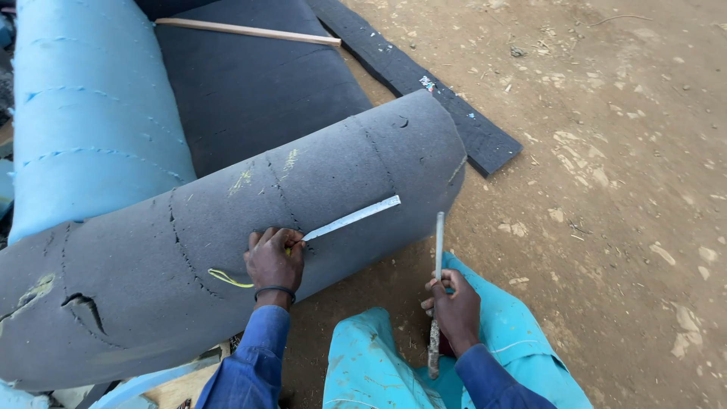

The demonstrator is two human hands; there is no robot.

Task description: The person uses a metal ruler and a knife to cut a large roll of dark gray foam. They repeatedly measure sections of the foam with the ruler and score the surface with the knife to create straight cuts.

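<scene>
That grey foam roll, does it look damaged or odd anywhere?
Yes. The grey foam roll has a torn gash near its left end and dark seam-like cracks across it. The left hand presses a metal strip on it; the right hand holds a thin rod.

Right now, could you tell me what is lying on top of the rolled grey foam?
On the grey foam roll the left hand presses a flat pale strip, beside a yellow cord. The hand covers the strip's near end.
</scene>
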